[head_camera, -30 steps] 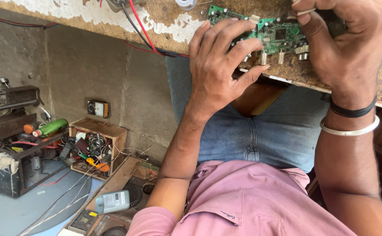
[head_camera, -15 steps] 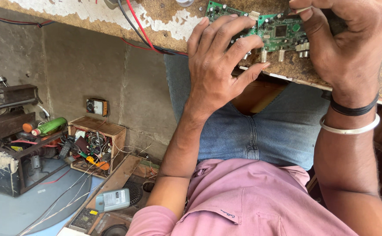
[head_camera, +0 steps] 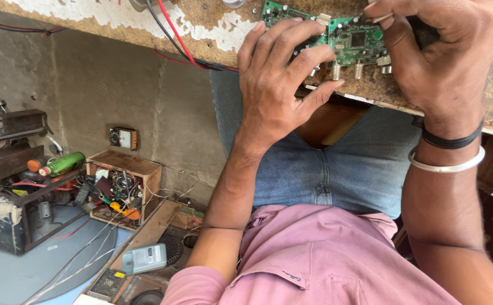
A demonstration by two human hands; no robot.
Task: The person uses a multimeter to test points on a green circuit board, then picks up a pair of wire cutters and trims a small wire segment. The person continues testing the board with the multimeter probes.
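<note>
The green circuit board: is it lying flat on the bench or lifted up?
Flat: the circuit board rests on the worn benchtop, left hand spread over it, right hand gripping its end.

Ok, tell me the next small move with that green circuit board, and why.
Probably steady the board first. The left hand lies spread across the green circuit board, which sits at the worn wooden bench edge with its metal connectors overhanging. The right hand grips its far end, pinching something thin that is too small to identify. Pressing the board flat seems wise before working on it.
</note>
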